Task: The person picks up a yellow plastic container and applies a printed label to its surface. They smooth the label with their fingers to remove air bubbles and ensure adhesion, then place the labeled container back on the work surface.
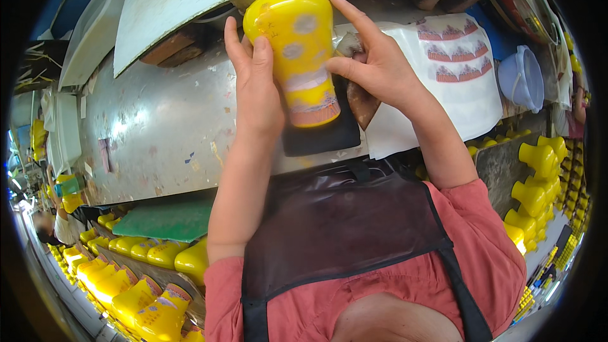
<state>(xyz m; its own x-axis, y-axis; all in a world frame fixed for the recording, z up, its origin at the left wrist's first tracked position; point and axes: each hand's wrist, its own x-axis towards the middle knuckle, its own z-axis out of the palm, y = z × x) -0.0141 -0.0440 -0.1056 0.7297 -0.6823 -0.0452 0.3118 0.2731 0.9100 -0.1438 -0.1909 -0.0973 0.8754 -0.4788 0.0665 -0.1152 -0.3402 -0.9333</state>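
A glossy yellow vase-shaped bottle point(297, 41) lies slanted before me, its narrow neck pointing away and its foot toward me. Grey patches mark its front, and a pink patterned band circles the base. My left hand point(256, 79) grips its left side, thumb on the front. On the opposite side, my right hand point(377, 63) has thumb and forefinger spread against the bottle's edge. Partly hidden beneath the right hand is a brown, pointed piece point(364, 106) whose kind I cannot make out. A black pad point(320, 141) lies under the bottle's foot.
On the right, a white sheet point(465, 92) carries pink patterned decals point(459, 54). Beyond it stands a pale blue bucket point(522, 79). The worn metal table point(158, 126) extends left. Rows of yellow bottles point(120, 288) stand at lower left, with more yellow pieces point(535, 190) at right.
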